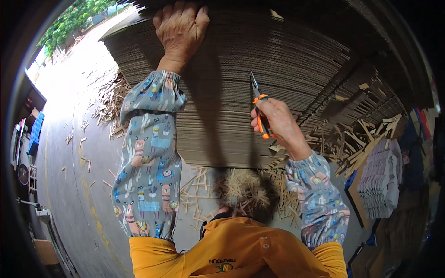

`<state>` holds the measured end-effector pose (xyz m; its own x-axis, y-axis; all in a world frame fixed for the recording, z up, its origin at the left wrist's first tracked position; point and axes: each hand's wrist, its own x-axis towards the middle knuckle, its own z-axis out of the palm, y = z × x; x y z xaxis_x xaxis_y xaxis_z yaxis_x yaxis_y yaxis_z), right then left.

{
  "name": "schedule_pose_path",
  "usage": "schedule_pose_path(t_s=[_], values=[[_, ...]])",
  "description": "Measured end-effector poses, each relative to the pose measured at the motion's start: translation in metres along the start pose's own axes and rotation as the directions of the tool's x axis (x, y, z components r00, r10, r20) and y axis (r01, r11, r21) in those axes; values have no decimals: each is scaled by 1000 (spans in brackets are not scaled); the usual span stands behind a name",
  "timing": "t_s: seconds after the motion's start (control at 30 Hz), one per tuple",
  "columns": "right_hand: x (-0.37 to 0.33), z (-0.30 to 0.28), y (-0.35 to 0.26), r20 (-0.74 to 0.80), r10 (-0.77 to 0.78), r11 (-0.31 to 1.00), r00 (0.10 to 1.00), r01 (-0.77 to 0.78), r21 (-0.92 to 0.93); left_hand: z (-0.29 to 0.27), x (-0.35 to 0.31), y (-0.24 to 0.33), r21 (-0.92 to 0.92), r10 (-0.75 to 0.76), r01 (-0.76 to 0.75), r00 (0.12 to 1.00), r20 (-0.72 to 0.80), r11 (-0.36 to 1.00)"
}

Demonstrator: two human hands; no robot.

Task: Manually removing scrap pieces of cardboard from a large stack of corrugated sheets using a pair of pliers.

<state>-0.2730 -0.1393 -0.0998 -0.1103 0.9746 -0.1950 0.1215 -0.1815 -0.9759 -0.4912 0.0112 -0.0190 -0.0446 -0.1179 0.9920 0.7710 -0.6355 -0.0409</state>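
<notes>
A tall stack of corrugated cardboard sheets [218, 88] stands in front of me, its layered edges facing my way. My left hand [181, 30] rests flat against the upper part of the stack, fingers extended and side by side, holding nothing. Long-nose pliers [261, 99] with orange and black handles sit in the grip of my right hand [278, 123]. Their narrow dark jaws point up and away, in front of the stack's face. Whether the tips touch the cardboard is hard to tell. Patterned grey sleeves cover both forearms.
Cardboard offcut strips [245, 187] litter the floor by my feet, with another heap [366, 143] at right and a pile [113, 99] at far left. Bundled grey cardboard pieces [380, 180] stand at right. A blue crate [35, 133] is at the left edge.
</notes>
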Motion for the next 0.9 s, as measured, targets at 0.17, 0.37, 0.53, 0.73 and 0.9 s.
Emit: schedule_pose_path(t_s=[0.17, 0.37, 0.53, 0.73, 0.9], values=[[-31, 4, 55, 219, -28, 993, 975, 52, -103, -29, 7, -8, 304, 165, -241, 953, 254, 922], [-99, 0, 214, 85, 256, 964, 963, -261, 55, -43, 11, -37, 434, 261, -381, 914, 311, 816], [-67, -10, 144, 118, 2, 986, 993, 18, -163, -41, -8, -65, 484, 29, -133, 976, 217, 865], [-34, -5, 61, 149, -111, 986, 983, 127, -103, -46, -9, -52, 423, 13, -119, 969, 245, 898], [-20, 8, -9, 125, -230, 960, 965, 247, -134, -38, -15, -50, 349, 17, -94, 976, 218, 932]])
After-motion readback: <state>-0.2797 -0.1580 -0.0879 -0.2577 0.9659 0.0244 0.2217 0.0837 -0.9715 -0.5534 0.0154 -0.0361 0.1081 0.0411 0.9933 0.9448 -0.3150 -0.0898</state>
